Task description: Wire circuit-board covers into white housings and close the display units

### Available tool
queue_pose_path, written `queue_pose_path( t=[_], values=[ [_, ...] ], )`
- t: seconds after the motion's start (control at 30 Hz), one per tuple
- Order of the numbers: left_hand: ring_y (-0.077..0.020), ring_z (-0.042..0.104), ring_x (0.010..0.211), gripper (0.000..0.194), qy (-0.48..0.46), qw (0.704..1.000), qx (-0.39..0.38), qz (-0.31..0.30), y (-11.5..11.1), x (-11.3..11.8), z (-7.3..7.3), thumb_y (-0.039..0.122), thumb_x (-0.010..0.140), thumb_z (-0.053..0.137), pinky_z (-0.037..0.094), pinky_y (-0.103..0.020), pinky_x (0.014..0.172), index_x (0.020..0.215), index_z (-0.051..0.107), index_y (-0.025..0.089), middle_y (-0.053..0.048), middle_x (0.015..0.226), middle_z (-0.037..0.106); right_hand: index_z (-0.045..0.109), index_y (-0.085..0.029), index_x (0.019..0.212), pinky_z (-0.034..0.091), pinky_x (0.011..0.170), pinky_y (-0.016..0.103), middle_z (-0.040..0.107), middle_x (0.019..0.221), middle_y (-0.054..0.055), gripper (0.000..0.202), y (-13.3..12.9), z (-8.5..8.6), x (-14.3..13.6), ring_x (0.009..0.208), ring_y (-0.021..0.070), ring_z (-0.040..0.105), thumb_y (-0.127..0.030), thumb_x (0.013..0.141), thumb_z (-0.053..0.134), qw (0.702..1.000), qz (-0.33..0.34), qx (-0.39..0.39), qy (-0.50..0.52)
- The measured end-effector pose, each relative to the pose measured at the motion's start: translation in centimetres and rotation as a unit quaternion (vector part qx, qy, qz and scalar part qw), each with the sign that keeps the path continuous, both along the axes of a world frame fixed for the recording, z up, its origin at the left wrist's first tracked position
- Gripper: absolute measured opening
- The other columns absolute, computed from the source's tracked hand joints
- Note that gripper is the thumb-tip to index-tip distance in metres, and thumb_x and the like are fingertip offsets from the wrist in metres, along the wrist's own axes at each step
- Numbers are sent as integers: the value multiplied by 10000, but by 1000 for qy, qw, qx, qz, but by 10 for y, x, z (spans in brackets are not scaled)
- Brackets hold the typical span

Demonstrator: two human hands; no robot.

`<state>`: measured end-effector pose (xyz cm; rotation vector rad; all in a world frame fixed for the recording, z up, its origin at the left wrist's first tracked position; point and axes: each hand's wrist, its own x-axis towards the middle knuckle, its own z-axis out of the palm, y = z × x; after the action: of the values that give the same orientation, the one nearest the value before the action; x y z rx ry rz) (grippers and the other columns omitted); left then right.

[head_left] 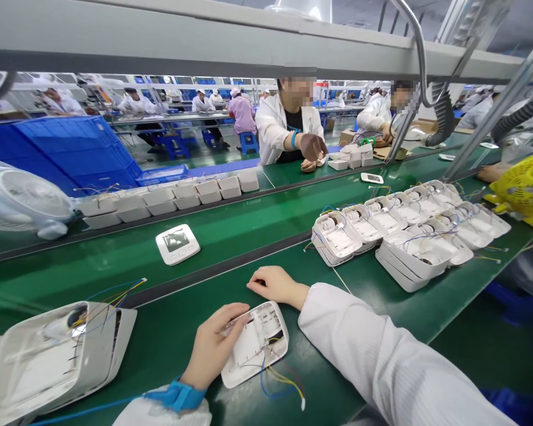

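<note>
On the green bench lies a white plastic housing (244, 353), open side up, with blue, yellow and red wires and a small white connector trailing from its near edge. My left hand (217, 343) holds the housing's left edge, thumb over the rim and fingers along the far side. A blue strap circles the left wrist. Just beyond the housing, my right hand (273, 284) rests on the bench with its fingers curled together. Whether anything is inside them is hidden.
Stacked housings (48, 361) stand at the left, and rows of wired housings (337, 236) at the right. A device with a display (176, 244) lies on the green belt (231, 231). Across it sit more housings, a fan (22, 195) and a person (288, 127). A yellow fan (526, 189) is far right.
</note>
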<state>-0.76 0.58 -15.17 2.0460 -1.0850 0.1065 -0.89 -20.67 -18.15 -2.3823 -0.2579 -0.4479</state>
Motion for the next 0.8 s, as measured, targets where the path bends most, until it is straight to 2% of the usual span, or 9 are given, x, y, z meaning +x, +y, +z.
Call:
queue_pose_path(
  t=[0.17,0.57,0.8],
  values=[
    [-143,653,901,254,88,996,32,9,-3,3,-4,408,909,551,512,-221,797,940,708,210,-18,980,695,690,-138,834,368,702,223,649,818,25,201,0,-1,-1,759,110,564,-303,906,601,1000,0,4,-3],
    [-162,642,906,322,103,994,44,7,-2,1,-6,441,919,520,496,-243,804,945,703,177,-55,988,689,686,-138,825,373,703,218,648,815,24,197,0,0,-1,760,108,565,-295,906,598,1000,4,7,-2],
    [-157,666,837,349,78,996,46,8,-7,-2,2,493,886,532,528,-200,755,911,718,199,-33,942,709,703,-132,878,370,721,229,664,868,38,225,-2,5,-4,815,127,581,-313,928,579,1000,3,-15,11]
  ],
)
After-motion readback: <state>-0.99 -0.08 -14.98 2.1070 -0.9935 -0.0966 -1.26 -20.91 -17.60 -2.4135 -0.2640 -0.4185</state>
